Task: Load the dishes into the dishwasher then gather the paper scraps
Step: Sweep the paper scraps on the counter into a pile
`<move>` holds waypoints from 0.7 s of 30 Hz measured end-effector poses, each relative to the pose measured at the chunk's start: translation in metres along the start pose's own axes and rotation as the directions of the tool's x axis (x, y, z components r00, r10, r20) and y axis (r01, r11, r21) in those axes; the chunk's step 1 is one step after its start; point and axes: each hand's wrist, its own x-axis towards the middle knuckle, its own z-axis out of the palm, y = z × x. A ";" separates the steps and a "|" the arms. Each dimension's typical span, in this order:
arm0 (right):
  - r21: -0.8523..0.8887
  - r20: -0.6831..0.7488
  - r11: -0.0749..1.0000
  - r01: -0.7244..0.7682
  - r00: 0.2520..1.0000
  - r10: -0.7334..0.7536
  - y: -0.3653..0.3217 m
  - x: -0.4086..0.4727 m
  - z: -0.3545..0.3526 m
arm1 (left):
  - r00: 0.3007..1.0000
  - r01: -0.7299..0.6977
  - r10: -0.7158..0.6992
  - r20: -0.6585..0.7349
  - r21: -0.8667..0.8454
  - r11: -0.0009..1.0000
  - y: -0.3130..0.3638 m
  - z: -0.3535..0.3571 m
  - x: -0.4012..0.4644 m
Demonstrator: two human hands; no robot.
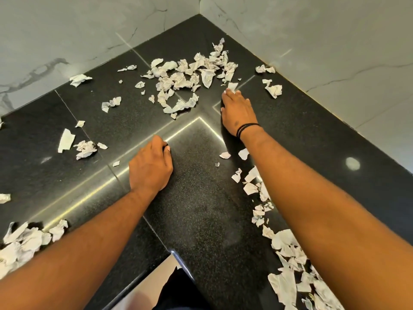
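A black speckled stone surface (201, 209) fills an inside corner between pale grey marble-look walls (67, 30), and torn, crumpled white paper scraps lie over much of it. No dishwasher and no dishes show here, so that half of the task cannot be judged from this view; the work in hand appears to be the gathering, and it looks only partly done.

The largest heap of white scraps (190, 74) sits far, close to the corner. A second loose pile (24, 242) lies at the near left edge, and a long trail of scraps (288, 253) runs down the near right, partly under the right forearm. Stray pieces are dotted over the left half, well apart from one another, and a few lie by the far right wall (272, 88).

The right hand (238, 110) reaches far, fingers spread flat on the stone, its fingertips touching one small scrap (232, 86) at the edge of the far heap. The left hand (150, 164) rests near the middle, fingers curled under; whether it holds anything cannot be told.

Several separate clusters remain to be drawn together.
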 end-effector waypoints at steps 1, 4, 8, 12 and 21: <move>0.021 -0.020 1.000 -0.003 1.000 0.004 -0.003 -0.008 0.003 | 1.000 -0.001 0.001 -0.001 0.004 1.000 0.000 0.000 0.000; 0.113 -0.072 0.994 -0.011 0.997 0.019 -0.016 -0.049 0.015 | 1.000 -0.005 0.005 -0.002 0.011 1.000 -0.001 0.001 0.001; 0.175 -0.156 0.985 0.000 0.987 0.028 -0.032 -0.120 0.029 | 1.000 -0.006 0.006 0.001 0.004 1.000 -0.001 0.001 0.000; 0.181 -0.159 0.984 0.000 0.987 0.029 -0.039 -0.148 0.032 | 1.000 -0.002 0.002 0.003 0.005 1.000 0.000 0.000 0.000; 0.077 -0.231 0.969 -0.235 0.941 0.247 0.023 -0.053 -0.020 | 1.000 0.000 0.000 -0.010 0.009 1.000 -0.001 0.002 0.001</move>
